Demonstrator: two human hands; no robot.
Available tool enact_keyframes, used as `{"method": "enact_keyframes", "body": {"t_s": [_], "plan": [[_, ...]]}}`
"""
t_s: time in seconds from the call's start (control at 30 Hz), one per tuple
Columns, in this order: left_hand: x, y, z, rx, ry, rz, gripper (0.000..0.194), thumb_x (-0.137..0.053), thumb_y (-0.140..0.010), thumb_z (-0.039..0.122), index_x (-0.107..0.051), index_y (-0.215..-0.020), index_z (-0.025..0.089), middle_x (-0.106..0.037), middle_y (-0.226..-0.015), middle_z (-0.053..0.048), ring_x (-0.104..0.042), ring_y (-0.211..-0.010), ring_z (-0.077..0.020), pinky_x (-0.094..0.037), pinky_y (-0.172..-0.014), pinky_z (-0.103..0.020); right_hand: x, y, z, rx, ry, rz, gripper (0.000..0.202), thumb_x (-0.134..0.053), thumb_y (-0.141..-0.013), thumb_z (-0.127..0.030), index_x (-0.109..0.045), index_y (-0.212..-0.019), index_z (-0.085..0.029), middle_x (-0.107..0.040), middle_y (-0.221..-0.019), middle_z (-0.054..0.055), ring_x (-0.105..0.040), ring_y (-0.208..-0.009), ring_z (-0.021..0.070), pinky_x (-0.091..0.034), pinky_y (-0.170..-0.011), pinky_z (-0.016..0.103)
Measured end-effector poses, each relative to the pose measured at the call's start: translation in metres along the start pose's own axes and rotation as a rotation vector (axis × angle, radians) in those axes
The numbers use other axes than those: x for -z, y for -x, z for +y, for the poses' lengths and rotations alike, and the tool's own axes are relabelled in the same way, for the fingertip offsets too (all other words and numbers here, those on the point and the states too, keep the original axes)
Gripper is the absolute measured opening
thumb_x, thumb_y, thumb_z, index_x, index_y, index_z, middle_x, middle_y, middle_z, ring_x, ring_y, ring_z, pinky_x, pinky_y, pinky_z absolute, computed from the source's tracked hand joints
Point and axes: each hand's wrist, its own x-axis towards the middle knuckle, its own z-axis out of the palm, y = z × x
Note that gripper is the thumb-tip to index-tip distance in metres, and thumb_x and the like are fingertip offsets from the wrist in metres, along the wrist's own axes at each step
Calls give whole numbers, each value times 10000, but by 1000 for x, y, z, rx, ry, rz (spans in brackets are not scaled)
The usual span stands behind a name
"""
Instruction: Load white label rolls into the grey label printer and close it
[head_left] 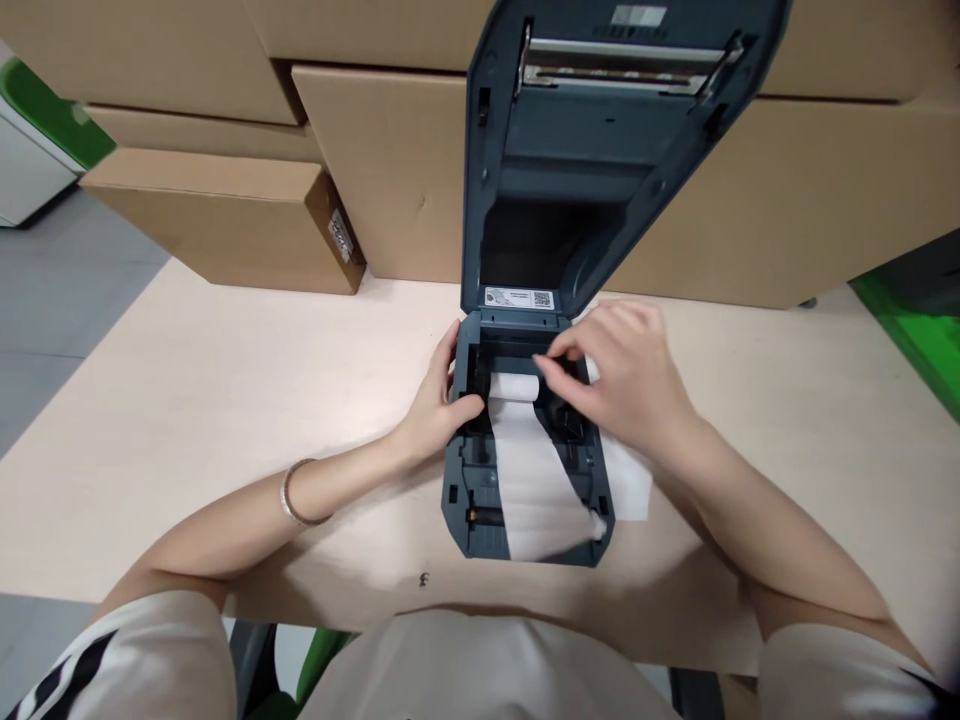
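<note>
A dark grey label printer (454, 500) lies on the table with its lid (570, 150) raised. Inside its body sits a small white paper roll (514, 387), and a loose strip of paper (529, 480) runs from it towards the front edge, crumpled at the right corner. My left hand (439, 405) grips the printer's left wall, thumb over the rim and fingers outside. Above the right side of the roll, my right hand (615, 370) is slightly blurred; its thumb and index fingertips nearly meet, with nothing visible between them.
Behind the printer stand large cardboard boxes (397, 170), and a flatter box (217, 220) rests at the table's back left. A white sheet (628, 480) lies on the light wooden table (360, 370), partly under the printer's right side. A small dark mark (424, 579) shows near the front edge.
</note>
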Motion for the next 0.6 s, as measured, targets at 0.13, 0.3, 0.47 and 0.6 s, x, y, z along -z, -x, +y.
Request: {"method": "enact_keyframes", "body": {"t_s": [0.13,0.3,0.47,0.6], "plan": [[-1,-1,2,20,4,7,1045,-873,-837,374,-403,-1769,340,-438,-1899,-90,-323,-1806,-434,-305,-1487,-636,-14,4,-8,173,-55,-247,355,-527,-1158,-236,-860,-1281,-236,-865,-1066,64,-805,-1182,301,-367,-1429,699],[-4,1,2,31,27,27,1026,-878,-881,348,-391,-1784,348,-437,-1908,-89,-402,-1783,-389,-368,-1467,-585,-35,20,3,146,-114,-378,507,-535,-1075,-127,-847,-1438,-291,-890,-1207,51,-758,-1395,349,-239,-1487,721],[-8,3,-1,-24,14,87,893,-818,-981,522,-443,-1772,344,-454,-1901,-87,-361,-1806,-385,-322,-1487,-593,-30,10,-5,185,117,-470,397,-552,-1042,-103,-872,-1261,-192,-813,-976,85,-764,-1050,307,-385,-1434,668],[-8,6,0,38,30,80,934,-815,-973,495,-398,-1801,379,-413,-1926,-63,-475,-1738,-403,-431,-1429,-597,-23,-3,-11,203,113,-504,292,-553,-1025,-118,-837,-986,-171,-745,-928,99,-719,-955,284,-403,-1426,661]]}}
